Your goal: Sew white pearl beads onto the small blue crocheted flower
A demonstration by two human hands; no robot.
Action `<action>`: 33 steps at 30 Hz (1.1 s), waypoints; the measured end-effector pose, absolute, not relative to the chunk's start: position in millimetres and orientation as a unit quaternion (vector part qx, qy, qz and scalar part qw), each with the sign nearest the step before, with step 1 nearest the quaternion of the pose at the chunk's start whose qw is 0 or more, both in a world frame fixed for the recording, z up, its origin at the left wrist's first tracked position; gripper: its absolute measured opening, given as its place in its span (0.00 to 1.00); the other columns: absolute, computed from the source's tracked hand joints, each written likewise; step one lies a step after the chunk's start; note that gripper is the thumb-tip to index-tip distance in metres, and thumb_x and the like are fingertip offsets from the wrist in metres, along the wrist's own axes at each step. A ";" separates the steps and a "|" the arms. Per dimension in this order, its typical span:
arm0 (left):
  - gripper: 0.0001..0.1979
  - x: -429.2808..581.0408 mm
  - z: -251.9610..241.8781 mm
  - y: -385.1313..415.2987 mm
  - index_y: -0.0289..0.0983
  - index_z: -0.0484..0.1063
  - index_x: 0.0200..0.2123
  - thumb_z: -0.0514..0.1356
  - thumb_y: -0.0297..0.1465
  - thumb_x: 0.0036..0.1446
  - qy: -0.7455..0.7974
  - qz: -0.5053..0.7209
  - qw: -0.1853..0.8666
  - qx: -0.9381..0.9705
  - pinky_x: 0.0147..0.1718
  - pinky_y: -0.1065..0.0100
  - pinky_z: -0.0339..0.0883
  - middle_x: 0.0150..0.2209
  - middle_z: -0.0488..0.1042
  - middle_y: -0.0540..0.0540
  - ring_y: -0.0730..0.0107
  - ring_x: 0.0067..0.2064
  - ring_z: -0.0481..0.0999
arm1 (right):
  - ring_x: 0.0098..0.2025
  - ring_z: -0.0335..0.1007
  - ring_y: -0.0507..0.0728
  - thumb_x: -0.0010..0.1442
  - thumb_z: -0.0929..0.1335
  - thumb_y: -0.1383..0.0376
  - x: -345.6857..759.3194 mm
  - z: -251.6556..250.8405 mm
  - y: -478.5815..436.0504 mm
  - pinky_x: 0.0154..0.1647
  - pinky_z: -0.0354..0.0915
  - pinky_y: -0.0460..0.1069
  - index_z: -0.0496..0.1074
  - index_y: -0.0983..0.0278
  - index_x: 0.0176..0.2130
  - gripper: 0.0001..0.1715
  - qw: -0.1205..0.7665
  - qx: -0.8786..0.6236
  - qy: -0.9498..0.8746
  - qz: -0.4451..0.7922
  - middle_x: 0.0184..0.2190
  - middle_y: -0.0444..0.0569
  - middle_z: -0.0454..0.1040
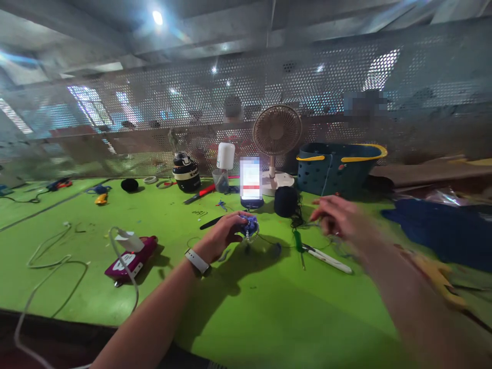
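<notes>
My left hand (229,228) is closed on a small blue-purple piece trimmed with pearl-like beads (249,225), held just above the green table. Its exact kind is hard to make out. To the right, my right hand (335,216) is raised with its fingers curled together, slightly blurred; whatever they may pinch is too small to tell. Between the hands lie a green-handled screwdriver-like tool (297,241) and a white-handled tool (328,259). A ball of dark yarn (286,201) with loose strands sits behind them. A dark slim tool (210,222) lies beyond my left hand.
A lit phone (251,179) stands upright at the centre, with a fan (277,130) behind it. A blue basket (334,171) is at back right, a black bottle (186,174) at back left. A purple power strip (132,261) with a white cable lies left; dark fabric (442,233) lies right.
</notes>
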State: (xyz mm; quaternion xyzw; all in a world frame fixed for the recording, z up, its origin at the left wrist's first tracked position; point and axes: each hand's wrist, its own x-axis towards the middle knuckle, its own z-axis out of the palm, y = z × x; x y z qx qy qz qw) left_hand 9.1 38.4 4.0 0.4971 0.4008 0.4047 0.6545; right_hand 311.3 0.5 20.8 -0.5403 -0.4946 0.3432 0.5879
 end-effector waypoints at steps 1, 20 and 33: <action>0.12 9.7 5.5 37.4 0.37 0.76 0.40 0.60 0.30 0.52 0.397 0.403 0.664 0.489 0.22 0.76 0.62 0.36 0.78 0.47 0.73 0.31 0.74 | 0.16 0.65 0.48 0.59 0.68 0.58 293.7 17.9 -2.6 0.13 0.51 0.44 0.70 0.61 0.40 0.11 0.546 -0.524 -0.520 0.396 0.30 0.48 0.79; 0.05 20.8 10.1 31.5 0.34 0.73 0.33 0.65 0.25 0.50 0.381 0.445 0.691 0.423 0.29 0.74 0.69 0.34 0.77 0.47 0.74 0.32 0.75 | 0.14 0.66 0.48 0.68 0.57 0.60 206.5 7.8 -32.0 0.17 0.59 0.46 0.61 0.62 0.39 0.10 0.351 -0.464 -0.631 0.514 0.34 0.48 0.78; 0.14 25.2 7.4 26.6 0.33 0.78 0.35 0.72 0.27 0.43 0.356 0.424 0.663 0.504 0.33 0.73 0.65 0.33 0.79 0.47 0.76 0.31 0.73 | 0.13 0.65 0.48 0.67 0.57 0.57 206.9 -0.4 -28.4 0.15 0.58 0.45 0.59 0.61 0.41 0.11 0.357 -0.455 -0.641 0.505 0.32 0.46 0.77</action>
